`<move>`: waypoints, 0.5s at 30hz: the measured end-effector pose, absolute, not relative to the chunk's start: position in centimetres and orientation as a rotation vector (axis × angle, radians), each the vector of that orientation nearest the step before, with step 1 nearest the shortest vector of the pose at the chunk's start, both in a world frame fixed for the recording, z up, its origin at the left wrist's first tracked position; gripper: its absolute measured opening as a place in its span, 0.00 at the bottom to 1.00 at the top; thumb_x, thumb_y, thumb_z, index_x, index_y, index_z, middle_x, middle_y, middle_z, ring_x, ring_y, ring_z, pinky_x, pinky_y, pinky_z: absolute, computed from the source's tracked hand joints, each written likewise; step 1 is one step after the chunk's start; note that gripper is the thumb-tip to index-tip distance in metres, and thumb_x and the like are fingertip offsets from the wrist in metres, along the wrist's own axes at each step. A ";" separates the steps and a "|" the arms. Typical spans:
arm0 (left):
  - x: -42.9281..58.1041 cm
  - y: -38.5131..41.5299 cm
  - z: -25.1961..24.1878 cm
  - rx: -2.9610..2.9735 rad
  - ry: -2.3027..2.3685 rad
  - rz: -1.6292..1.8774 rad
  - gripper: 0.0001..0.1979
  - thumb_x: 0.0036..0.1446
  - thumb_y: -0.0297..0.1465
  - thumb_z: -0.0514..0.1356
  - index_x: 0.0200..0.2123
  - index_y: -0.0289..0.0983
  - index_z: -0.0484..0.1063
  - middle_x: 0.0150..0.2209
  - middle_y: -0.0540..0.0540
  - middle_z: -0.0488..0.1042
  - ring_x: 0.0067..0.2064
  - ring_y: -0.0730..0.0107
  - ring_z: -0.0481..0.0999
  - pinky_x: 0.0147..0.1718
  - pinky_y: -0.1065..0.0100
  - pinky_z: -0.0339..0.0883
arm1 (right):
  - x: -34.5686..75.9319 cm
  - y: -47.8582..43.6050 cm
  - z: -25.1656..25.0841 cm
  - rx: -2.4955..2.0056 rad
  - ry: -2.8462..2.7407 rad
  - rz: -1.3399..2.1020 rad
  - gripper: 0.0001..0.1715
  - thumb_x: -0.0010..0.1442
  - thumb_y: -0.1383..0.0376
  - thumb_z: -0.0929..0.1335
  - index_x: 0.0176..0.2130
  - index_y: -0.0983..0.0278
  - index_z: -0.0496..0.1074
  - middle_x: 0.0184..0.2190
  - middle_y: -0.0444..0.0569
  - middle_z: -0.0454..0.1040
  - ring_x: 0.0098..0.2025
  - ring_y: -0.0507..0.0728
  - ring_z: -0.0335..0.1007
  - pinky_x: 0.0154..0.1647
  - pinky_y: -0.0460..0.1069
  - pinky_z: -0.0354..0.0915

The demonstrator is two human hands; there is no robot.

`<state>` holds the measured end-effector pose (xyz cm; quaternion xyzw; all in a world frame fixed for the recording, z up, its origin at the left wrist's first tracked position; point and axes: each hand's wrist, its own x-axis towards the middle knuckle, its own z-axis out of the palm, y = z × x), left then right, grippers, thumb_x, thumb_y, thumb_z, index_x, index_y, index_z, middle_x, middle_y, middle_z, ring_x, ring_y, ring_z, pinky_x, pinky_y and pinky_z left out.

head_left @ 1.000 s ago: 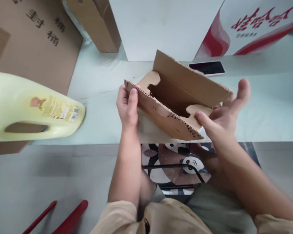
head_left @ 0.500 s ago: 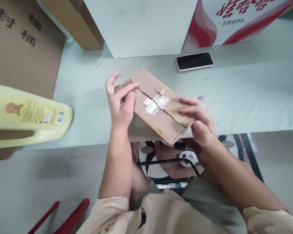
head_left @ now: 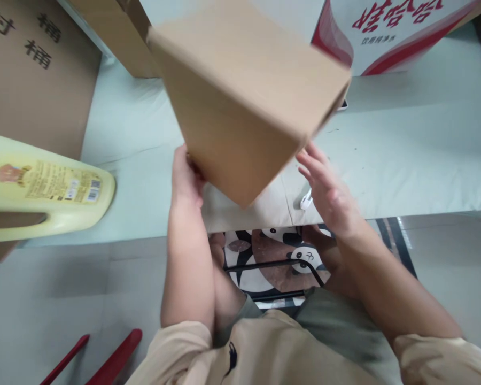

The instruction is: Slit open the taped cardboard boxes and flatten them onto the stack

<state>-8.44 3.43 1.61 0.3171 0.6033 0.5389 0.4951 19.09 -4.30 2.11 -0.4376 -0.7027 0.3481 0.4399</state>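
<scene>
A brown cardboard box is lifted and tilted above the table, its near corner pointing down toward me. My left hand grips the box at its lower left edge, with most of the fingers hidden behind it. At the right corner, my right hand has its fingers stretched out, the tips at or very near the box; whether they touch is unclear. Beside that palm, a small white object, perhaps a plug, lies on the table.
To the left lies a yellow jug by a large carton. A red-and-white carton stands at the back right. The raised box mostly covers a phone. Pale cloth covers the table; a red frame shows at lower left.
The cardboard box has risen and tipped up from near the table edge, so its taped face no longer shows. My right hand's fingers have straightened. The small white object has come into view.
</scene>
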 end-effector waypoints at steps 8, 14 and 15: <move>-5.5 1.3 1.8 0.914 1.276 0.726 0.34 0.58 0.66 0.51 0.30 0.40 0.73 0.18 0.46 0.68 0.18 0.64 0.71 0.19 0.63 0.60 | 19.1 -4.3 2.8 -1.128 -1.691 0.706 0.33 0.67 0.36 0.60 0.65 0.41 0.66 0.76 0.37 0.51 0.81 0.67 0.36 0.78 0.72 0.49; -6.5 1.2 2.2 1.034 1.446 0.268 0.26 0.61 0.54 0.58 0.25 0.38 0.76 0.21 0.40 0.78 0.19 0.63 0.74 0.16 0.67 0.55 | 19.7 -4.0 1.3 -1.087 -1.610 0.673 0.23 0.69 0.41 0.61 0.51 0.46 0.75 0.75 0.37 0.54 0.79 0.68 0.44 0.75 0.73 0.53; -6.8 1.5 2.2 1.058 1.559 0.414 0.23 0.60 0.52 0.60 0.27 0.39 0.76 0.22 0.42 0.78 0.21 0.64 0.75 0.18 0.67 0.61 | 19.6 -4.0 1.3 -1.073 -1.649 0.714 0.21 0.69 0.43 0.62 0.49 0.48 0.77 0.74 0.38 0.55 0.79 0.68 0.46 0.75 0.72 0.54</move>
